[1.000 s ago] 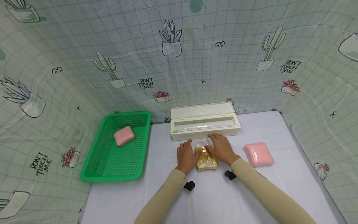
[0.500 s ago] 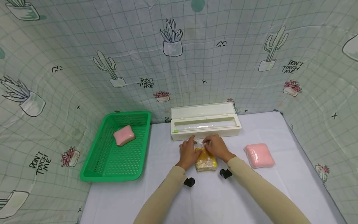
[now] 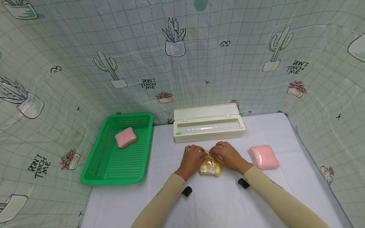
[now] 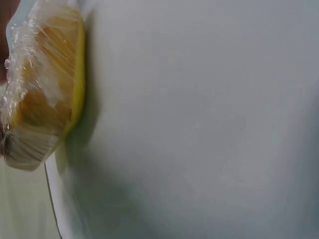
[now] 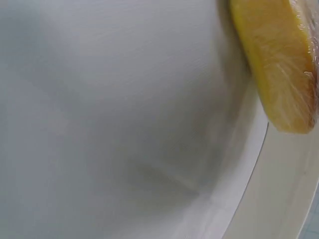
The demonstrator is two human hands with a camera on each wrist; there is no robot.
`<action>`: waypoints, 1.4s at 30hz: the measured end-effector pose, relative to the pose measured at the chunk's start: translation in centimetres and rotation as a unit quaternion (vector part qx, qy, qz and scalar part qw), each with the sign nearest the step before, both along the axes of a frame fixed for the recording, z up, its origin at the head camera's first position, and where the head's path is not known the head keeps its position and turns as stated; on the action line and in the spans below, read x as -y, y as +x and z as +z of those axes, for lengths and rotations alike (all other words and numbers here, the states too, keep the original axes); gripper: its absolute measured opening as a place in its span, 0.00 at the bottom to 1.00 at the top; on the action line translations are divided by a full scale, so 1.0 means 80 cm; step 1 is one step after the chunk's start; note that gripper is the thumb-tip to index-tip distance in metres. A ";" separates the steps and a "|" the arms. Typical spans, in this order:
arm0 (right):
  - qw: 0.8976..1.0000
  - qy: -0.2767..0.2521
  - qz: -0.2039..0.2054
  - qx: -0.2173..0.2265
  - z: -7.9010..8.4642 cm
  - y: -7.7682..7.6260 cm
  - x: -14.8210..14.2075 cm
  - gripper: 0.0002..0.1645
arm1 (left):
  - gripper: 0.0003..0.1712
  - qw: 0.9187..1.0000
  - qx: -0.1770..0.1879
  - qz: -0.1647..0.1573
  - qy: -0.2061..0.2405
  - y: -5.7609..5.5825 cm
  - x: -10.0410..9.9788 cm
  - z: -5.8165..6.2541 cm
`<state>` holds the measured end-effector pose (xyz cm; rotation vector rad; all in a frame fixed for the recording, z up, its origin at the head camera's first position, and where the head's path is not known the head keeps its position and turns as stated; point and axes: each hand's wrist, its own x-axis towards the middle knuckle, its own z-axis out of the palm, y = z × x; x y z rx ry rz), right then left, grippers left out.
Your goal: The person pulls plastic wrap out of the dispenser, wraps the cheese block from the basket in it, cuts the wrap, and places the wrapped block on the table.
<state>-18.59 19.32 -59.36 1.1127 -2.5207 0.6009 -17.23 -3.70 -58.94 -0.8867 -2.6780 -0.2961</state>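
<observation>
A yellow block wrapped in clear cling film (image 3: 209,167) lies on the white table in the head view, its film crinkled and shiny. My left hand (image 3: 191,161) grips the film at its far left corner with curled fingers. At the far right corner my right hand (image 3: 228,156) pinches the film, so the two hands nearly meet over the far end. The left wrist view shows the crumpled film on the block (image 4: 52,84) at the upper left. In the right wrist view the block's yellow side (image 5: 276,64) shows at upper right, and the fingers there are out of sight.
Just behind the hands stands a white cling film dispenser (image 3: 209,136), lid raised, with a roll inside and a green slider. A green basket (image 3: 145,164) at left holds a pink block (image 3: 125,137). Another pink block in film (image 3: 264,157) lies at right.
The loose film flap at the block's far end has been folded back onto it. Both hands drew slightly back from the dispenser, and the right wrist swung outward to the right.
</observation>
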 end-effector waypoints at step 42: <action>0.996 0.063 -0.039 0.055 -0.013 0.050 -0.006 0.36 | 0.23 0.990 -0.059 -0.015 -0.130 0.052 -0.002 -0.013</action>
